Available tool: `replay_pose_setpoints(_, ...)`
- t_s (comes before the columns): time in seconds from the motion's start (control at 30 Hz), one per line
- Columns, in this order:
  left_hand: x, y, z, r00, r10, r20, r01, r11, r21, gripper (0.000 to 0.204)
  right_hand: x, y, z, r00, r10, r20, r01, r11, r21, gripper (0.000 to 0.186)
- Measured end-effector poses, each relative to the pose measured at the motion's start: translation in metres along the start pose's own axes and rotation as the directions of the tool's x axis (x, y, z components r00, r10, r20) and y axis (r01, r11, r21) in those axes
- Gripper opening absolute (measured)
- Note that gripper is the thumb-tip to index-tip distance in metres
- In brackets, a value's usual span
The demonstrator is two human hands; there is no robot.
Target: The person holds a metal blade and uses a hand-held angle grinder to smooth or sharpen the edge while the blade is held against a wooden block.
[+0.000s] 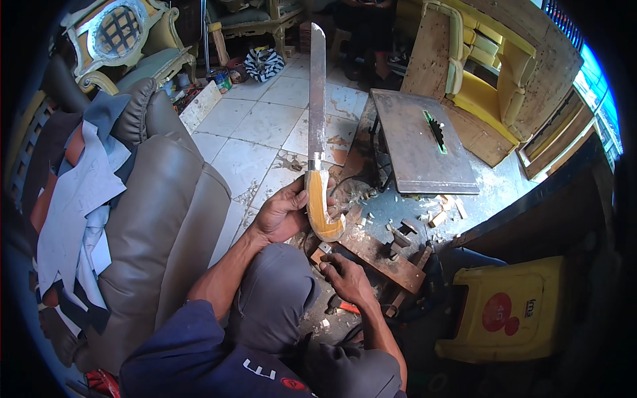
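Observation:
My left hand (284, 215) grips the curved light-wood handle (320, 212) of a long blade (317, 93), held upright with a metal collar where blade meets handle. My right hand (344, 278) is lower, fingers curled near a wooden block with a metal fitting (324, 249); whatever it holds is too hidden to name. That block lies by a wooden board (398, 265) with dark metal pieces (400, 235) on it. A red tool (348, 307) shows beneath my right hand, and wood offcuts (438, 219) are scattered around.
A metal saw table (415, 146) stands ahead right, its toothed blade exposed. A leather armchair (149, 232) with fabric scraps is at left, a yellow plastic stool (504, 312) at right. Upholstered furniture frames (488, 99) and an ornate chair (116, 43) stand behind. A seated person (352, 16) is at the back.

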State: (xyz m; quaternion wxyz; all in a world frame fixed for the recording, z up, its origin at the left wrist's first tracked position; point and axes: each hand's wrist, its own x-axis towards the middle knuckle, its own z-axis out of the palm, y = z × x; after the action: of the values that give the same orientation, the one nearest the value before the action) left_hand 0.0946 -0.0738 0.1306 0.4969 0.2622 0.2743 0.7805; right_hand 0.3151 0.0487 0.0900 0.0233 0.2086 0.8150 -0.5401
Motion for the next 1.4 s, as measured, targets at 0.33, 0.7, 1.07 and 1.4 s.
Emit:
replay_pose_setpoints(0.33,-0.002,-0.001,0.001,1.0,-0.021,-0.006,0.021,0.999,-0.029,0.069,-0.001,-0.001,-0.002,1.0,0.017,0.017,-0.018,1.0,0.021,0.048)
replay_pose_setpoints(0.7,0.0,-0.003,0.006,1.0,-0.002,-0.001,0.002,1.0,0.004,0.068,0.001,0.002,-0.003,0.999,0.019,0.029,-0.019,1.0,0.016,0.046)
replay_pose_setpoints(1.07,-0.006,0.0,0.004,0.994,-0.051,0.098,0.048,0.998,0.038,0.065,0.003,0.004,0.003,0.999,0.011,0.033,-0.011,1.0,0.007,0.044)
replay_pose_setpoints(1.4,-0.012,0.011,0.003,0.993,-0.114,-0.006,0.113,0.971,0.21,0.071,0.015,0.025,0.017,0.993,-0.11,-0.041,0.11,0.994,0.013,0.042)
